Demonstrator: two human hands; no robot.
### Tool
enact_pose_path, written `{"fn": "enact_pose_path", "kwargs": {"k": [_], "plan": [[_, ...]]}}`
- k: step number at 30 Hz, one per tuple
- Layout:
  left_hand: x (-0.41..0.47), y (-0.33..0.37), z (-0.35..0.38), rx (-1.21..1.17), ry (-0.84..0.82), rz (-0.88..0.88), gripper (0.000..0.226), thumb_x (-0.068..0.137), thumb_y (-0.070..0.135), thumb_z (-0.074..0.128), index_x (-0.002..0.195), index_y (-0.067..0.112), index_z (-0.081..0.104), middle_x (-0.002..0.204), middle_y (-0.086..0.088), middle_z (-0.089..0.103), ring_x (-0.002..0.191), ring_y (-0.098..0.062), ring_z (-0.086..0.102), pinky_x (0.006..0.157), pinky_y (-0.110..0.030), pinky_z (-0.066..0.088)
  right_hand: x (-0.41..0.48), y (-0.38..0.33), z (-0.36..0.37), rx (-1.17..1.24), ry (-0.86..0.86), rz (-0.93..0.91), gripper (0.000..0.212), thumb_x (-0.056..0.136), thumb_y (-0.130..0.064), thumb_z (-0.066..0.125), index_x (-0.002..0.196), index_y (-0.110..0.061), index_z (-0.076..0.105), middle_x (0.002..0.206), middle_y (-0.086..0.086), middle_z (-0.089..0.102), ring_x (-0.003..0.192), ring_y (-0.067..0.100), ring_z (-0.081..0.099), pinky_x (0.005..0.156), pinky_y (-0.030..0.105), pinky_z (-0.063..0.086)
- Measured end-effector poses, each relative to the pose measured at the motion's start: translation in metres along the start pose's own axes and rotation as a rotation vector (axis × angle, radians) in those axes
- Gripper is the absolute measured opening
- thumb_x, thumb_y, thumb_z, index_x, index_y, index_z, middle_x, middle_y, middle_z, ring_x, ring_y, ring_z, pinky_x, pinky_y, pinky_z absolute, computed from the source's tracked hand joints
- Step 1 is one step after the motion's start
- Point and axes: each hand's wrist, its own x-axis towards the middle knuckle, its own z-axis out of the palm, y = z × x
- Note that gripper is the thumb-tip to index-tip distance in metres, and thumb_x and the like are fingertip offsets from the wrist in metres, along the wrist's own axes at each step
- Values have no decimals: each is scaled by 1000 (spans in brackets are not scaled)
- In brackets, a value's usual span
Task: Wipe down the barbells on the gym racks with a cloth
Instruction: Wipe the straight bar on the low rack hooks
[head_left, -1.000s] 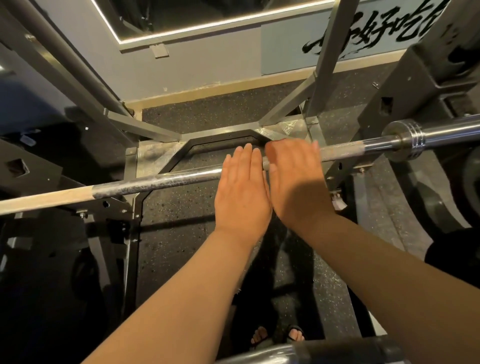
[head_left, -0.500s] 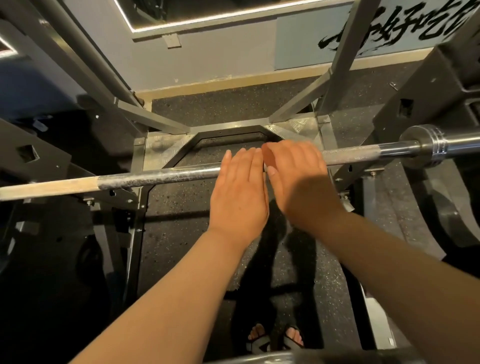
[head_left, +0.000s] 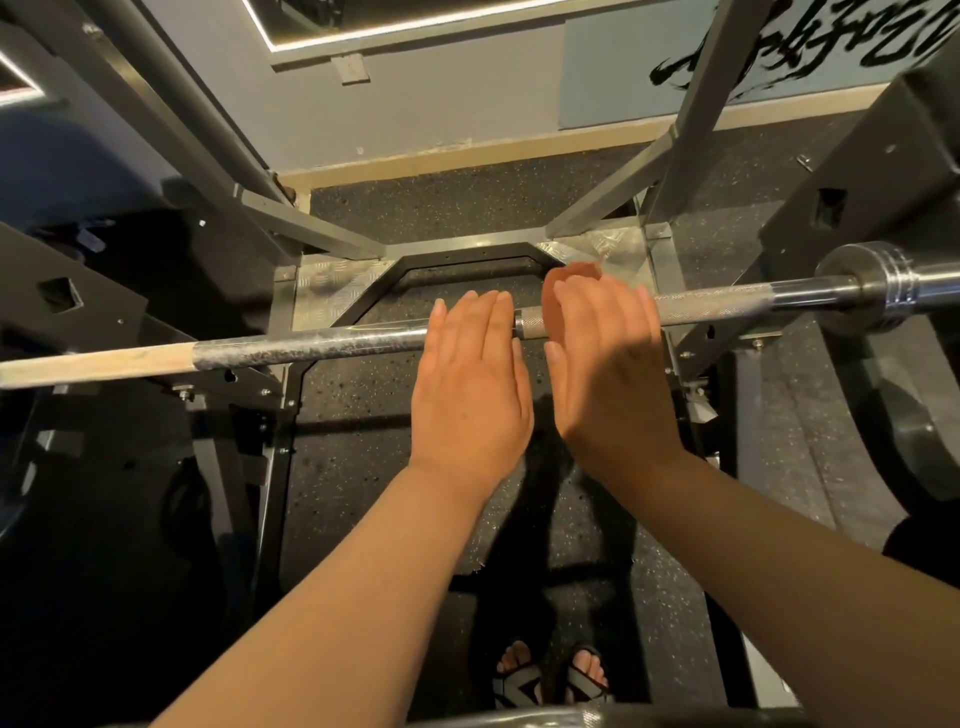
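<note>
Barbell (head_left: 311, 345) was seated across the rack's (head_left: 691, 119) near side. Left hand (head_left: 470, 384) was laid flat, released, on mid-shaft. Right hand (head_left: 608, 364) was cupped over the knurling beside it, grasp not determinable. No cloth was seen. Judged: wiping pending; cloth required next.

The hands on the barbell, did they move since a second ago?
Yes. The left hand and right hand lay side by side, touching, on the barbell; now they have parted, and knurled bar shows between them. The right hand moved right; it is blurred, so its grip is unclear. The left hand stays flat, the barbell stays on the rack.
</note>
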Motion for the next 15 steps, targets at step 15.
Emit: {"fn": "enact_pose_path", "kwargs": {"k": [15], "plan": [[-2, 0, 3, -82, 11, -16, 51, 104, 24, 33, 147, 0, 47, 148, -13, 51, 144, -28, 39, 128, -39, 6, -3, -4, 11, 35, 33, -24, 45, 102, -12, 50, 146, -3, 51, 150, 13, 51, 145, 33, 40, 126, 52, 17]]}}
